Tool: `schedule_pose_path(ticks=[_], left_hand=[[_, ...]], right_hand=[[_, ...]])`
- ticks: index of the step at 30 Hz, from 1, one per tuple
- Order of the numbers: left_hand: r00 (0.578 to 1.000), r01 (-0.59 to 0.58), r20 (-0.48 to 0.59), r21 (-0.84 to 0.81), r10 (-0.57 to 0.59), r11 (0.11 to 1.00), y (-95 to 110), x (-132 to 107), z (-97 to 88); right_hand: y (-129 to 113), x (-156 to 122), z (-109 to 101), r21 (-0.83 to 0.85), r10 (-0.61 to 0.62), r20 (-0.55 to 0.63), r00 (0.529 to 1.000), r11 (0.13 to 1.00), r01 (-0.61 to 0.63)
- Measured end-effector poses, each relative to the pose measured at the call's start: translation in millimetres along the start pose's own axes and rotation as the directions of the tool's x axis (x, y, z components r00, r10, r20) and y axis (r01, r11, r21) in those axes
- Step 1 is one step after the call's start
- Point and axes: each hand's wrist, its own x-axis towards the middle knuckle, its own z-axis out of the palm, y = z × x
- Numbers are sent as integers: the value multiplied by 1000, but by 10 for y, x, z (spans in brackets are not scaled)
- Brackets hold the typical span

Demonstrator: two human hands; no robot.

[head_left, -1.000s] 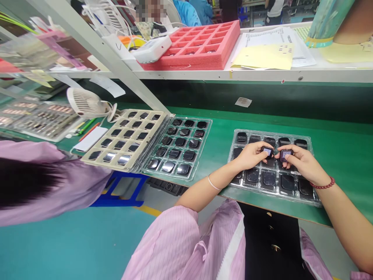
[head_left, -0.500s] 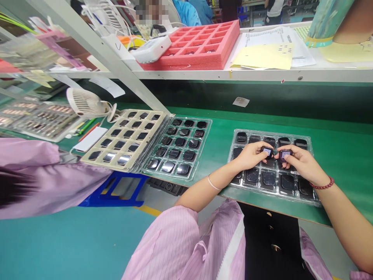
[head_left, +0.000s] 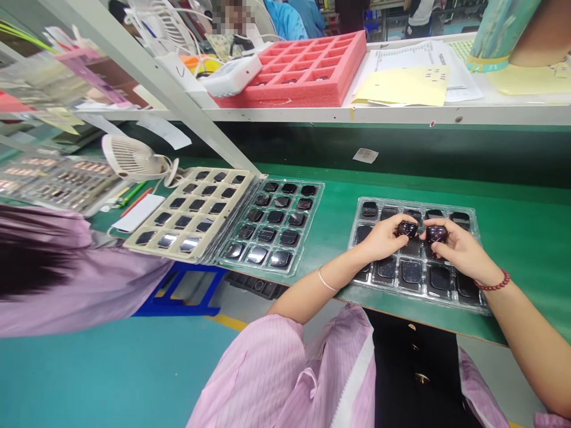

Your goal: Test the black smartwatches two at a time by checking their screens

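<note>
The left hand point(head_left: 382, 239) and right hand point(head_left: 461, 249) pinch a dark screen point(head_left: 407, 229) and second screen point(head_left: 436, 233) by their edges, both looking light, slick and fragile, over the clear tray point(head_left: 479, 255) at two o'clock.

teal floor point(head_left: 102, 374) | yellow floor line point(head_left: 225, 322) | green workbench point(head_left: 526, 238) | white shelf point(head_left: 392, 116) | blue frame point(head_left: 191, 267)

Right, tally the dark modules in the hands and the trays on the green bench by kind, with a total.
Dark modules: 2, one in the left hand, one in the right hand
Clear blister trays: 2, one under the hands, one beside the beige tray
Beige tray: 1
Total: 5
</note>
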Motion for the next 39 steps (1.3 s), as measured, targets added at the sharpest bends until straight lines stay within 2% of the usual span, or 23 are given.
schedule_pose_path(ticks=[4, 8, 13, 19, 24, 26, 30, 35, 39], left_hand=[[999, 46, 6, -24, -45, 999, 38, -13, 1], [994, 102, 36, -40, -100, 994, 73, -11, -4], [999, 20, -36, 27, -19, 999, 46, -1, -1], [1000, -27, -17, -37, 26, 999, 27, -9, 3], [998, 55, 50, -141, -48, 988, 55, -19, -8], [998, 61, 32, -142, -57, 988, 55, -15, -9], [1000, 21, 13, -123, -19, 992, 57, -9, -2], [994, 98, 49, -104, -93, 990, 98, -24, -6], [1000, 21, -8, -45, -22, 999, 30, -5, -2]], right_hand=[[-45, 2, 4, 27, 42, -28, 999, 999, -41], [-73, -6, 18, -9, 15, -88, 996, 1000, -15], [-60, -13, 16, 31, 3, -5, 1000, 1000, -3], [-41, -17, -7, 71, -10, 45, 999, 997, 7], [-40, -15, -27, 129, 61, -6, 998, 990, -60], [-44, -9, -27, 152, 61, -29, 998, 987, -55], [-54, 3, -10, 93, 8, -52, 999, 996, -3], [-49, 11, -19, 142, 33, -75, 997, 990, -22], [-30, 14, -20, 99, -10, -89, 996, 995, 19]])
